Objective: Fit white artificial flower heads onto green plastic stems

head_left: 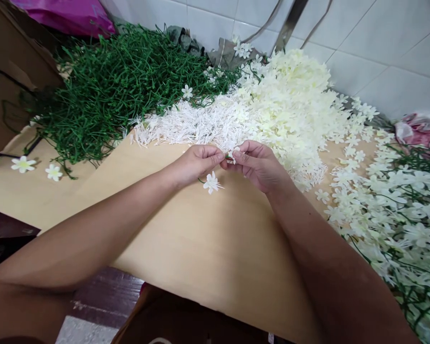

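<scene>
My left hand [198,162] is closed in a pinch on a thin green stem that carries a white artificial flower [211,182] hanging just below the fingers. My right hand [257,163] is closed too, its fingertips pinching a small white piece [233,154] right against the left fingertips. Both hands meet over a tan board [186,239]. Just behind them lies a heap of white stamen pieces [193,125] and a big pile of cream petals [290,105].
A mound of green plastic stems [107,91] fills the back left. Two finished flowers [36,167] lie at the board's left edge. Assembled flowers on stems [401,215] pile at the right. White tiled wall behind; pink bag [68,14] top left.
</scene>
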Demonstrator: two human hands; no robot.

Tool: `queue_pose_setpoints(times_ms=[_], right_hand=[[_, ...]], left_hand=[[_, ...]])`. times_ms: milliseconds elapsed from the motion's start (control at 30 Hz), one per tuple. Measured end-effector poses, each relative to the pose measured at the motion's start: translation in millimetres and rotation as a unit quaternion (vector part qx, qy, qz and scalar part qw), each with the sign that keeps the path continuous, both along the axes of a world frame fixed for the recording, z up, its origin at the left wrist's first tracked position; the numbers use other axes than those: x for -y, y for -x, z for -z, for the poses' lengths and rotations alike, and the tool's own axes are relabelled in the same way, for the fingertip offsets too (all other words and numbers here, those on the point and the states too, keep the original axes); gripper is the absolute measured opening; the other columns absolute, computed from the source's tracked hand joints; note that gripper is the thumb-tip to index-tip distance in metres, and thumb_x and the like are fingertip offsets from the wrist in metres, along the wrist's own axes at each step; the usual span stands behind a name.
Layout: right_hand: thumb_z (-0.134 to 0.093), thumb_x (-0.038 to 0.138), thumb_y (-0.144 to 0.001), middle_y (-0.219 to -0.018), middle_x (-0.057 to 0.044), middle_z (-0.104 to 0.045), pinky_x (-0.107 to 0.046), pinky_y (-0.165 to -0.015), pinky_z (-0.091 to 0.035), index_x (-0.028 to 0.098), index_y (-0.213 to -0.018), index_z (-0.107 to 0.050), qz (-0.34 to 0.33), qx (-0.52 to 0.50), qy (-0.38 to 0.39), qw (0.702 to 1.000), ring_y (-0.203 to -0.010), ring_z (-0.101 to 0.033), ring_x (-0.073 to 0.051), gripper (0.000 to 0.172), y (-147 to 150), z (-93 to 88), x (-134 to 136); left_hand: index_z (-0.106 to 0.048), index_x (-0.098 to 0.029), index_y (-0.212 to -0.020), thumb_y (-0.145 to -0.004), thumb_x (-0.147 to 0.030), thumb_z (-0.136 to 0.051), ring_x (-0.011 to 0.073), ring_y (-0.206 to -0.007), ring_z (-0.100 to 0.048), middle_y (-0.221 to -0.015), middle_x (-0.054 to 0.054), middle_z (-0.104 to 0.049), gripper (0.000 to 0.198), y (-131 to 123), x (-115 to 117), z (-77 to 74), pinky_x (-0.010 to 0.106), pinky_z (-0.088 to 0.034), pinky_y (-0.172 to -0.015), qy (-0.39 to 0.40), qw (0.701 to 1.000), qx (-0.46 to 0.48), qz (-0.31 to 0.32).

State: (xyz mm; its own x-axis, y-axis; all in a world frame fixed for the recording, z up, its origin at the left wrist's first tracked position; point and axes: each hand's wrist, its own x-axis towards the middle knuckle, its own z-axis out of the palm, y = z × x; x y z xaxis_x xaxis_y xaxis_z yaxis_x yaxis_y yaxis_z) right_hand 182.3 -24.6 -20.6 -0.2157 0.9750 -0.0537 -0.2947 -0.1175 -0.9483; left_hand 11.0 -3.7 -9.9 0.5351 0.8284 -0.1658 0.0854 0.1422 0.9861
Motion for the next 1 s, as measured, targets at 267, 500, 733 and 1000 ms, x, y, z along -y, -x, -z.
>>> queue_pose_setpoints(times_ms=[267,500,733,1000], right_hand=[[-0.086,0.031,-0.054,-0.059,0.005,-0.065,-0.028,-0.066,-0.053,0.019,-0.063,-0.055,-0.015,0.010,0.013,1.000,-0.062,-0.065,-0.011,0.034,0.1,5.2,-0.2],[-0.086,0.032,-0.053,-0.060,0.006,-0.063,-0.024,-0.062,-0.050,0.020,-0.066,-0.057,-0.013,0.012,0.027,0.999,-0.061,-0.062,-0.009,0.034,2.4,10.4,2.9],[-0.086,0.034,-0.053,-0.060,0.005,-0.066,-0.022,-0.062,-0.051,0.020,-0.064,-0.058,0.025,0.021,-0.013,0.999,-0.059,-0.064,-0.009,0.033,15.4,13.5,8.5],[-0.086,0.035,-0.053,-0.058,0.006,-0.065,-0.021,-0.059,-0.049,0.020,-0.063,-0.059,0.042,0.017,-0.020,0.999,-0.057,-0.062,-0.008,0.032,15.8,20.5,8.4]], left_hand=[[-0.057,-0.014,-0.062,-0.076,-0.035,-0.066,0.0044,-0.037,-0.029,-0.042,-0.008,-0.038,0.027,-1.6,-1.0,-0.4,0.021,-0.021,-0.040,0.011,1.000,0.005,0.012],[-0.053,-0.014,-0.058,-0.078,-0.030,-0.065,0.0032,-0.040,-0.030,-0.046,-0.007,-0.043,0.028,-2.7,-3.6,4.3,0.020,-0.022,-0.041,0.003,1.000,0.025,0.014],[-0.048,-0.013,-0.056,-0.084,-0.014,-0.054,0.0019,-0.037,-0.028,-0.043,-0.008,-0.040,0.028,-5.5,-1.8,-1.8,0.018,-0.022,-0.041,0.044,0.999,0.032,-0.003],[-0.049,-0.013,-0.057,-0.087,-0.015,-0.046,0.0027,-0.040,-0.029,-0.047,-0.006,-0.042,0.031,-2.6,-0.8,0.2,0.018,-0.023,-0.043,0.006,0.999,0.015,0.027]])
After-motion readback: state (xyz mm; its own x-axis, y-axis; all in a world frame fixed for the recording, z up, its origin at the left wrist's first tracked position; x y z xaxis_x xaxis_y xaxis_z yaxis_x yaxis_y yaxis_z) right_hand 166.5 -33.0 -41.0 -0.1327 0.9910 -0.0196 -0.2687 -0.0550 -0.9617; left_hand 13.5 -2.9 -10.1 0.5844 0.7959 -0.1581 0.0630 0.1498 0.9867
